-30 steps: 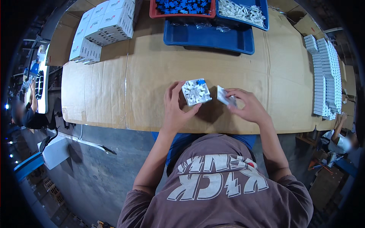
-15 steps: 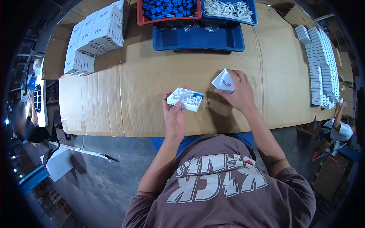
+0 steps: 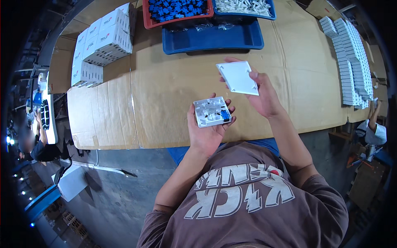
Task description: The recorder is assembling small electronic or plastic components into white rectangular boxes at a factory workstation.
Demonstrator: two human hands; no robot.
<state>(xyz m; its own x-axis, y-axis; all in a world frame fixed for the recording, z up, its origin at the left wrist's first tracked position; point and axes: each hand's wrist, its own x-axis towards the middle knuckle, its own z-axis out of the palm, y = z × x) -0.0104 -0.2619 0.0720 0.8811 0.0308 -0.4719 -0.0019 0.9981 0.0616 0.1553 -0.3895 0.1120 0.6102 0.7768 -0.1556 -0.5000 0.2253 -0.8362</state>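
Observation:
My left hand is palm up with its fingers curled round an open white plastic box base. Inside the base are white fittings, some small dark parts and a blue connector at the right corner. Above and to the right, my right hand grips a flat white cover by its right side. The inner face of the cover shows, with small tabs near its corners. Cover and base are apart, both held over the cardboard-covered table.
At the back stand a red bin of blue connectors, a blue bin of white pieces and a blue tray. White boxes are stacked at left, more at right. Other people work at both sides.
My right hand has turned the cover so its inner face shows, and raised it slightly. My left hand has moved right and levelled the base, now supporting it from below.

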